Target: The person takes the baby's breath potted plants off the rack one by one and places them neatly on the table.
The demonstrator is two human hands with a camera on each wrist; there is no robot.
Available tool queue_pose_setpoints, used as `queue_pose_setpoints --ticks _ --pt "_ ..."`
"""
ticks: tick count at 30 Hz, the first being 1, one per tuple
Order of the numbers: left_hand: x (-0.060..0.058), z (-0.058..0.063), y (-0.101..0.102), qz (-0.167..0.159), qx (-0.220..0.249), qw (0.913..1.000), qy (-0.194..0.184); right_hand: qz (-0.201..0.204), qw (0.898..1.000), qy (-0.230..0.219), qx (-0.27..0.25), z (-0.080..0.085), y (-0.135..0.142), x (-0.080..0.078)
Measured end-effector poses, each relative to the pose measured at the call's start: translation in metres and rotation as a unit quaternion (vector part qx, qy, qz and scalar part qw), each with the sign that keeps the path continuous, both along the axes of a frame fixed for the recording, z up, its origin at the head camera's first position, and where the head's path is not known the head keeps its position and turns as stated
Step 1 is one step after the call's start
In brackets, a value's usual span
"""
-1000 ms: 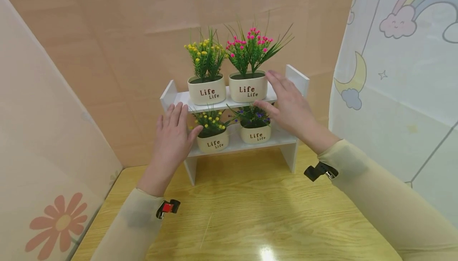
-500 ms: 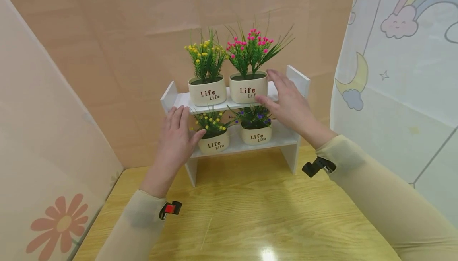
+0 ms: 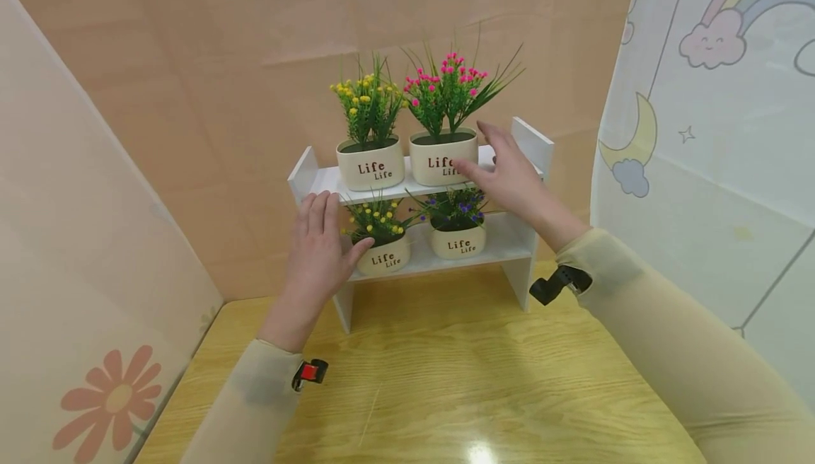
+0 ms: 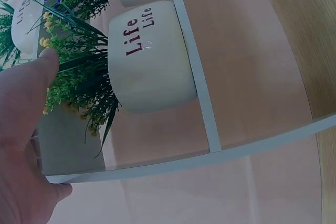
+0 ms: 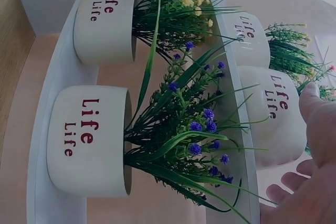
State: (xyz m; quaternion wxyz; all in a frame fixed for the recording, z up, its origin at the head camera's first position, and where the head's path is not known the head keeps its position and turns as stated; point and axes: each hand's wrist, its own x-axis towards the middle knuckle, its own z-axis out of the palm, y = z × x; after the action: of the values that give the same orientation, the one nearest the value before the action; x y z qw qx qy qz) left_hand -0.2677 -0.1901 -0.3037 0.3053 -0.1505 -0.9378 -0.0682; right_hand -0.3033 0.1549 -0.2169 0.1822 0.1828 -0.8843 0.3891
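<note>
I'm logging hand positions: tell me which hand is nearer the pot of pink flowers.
Right. The right hand is just right of the pink-flower pot, thumb in front of it; the left hand is lower and farther off, at the left end of the white shelf.

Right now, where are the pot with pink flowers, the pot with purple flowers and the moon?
Pot with pink flowers (image 3: 439, 153): head view, front wall.
Pot with purple flowers (image 5: 90, 144): right wrist view, front wall.
Moon (image 3: 644, 137): head view, thick curved middle.
</note>
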Motion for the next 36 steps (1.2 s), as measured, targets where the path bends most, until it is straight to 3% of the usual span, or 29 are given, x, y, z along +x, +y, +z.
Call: queue_pose_setpoints --ticks 10,36 --pt "0.000 -0.002 0.002 0.005 0.001 1.0000 0.002 0.012 0.997 -0.054 -0.048 0.006 -0.001 -0.010" --pt "-0.002 -0.005 0.003 0.008 0.003 0.9998 0.020 0.042 0.994 -0.073 -0.071 0.012 -0.012 -0.029"
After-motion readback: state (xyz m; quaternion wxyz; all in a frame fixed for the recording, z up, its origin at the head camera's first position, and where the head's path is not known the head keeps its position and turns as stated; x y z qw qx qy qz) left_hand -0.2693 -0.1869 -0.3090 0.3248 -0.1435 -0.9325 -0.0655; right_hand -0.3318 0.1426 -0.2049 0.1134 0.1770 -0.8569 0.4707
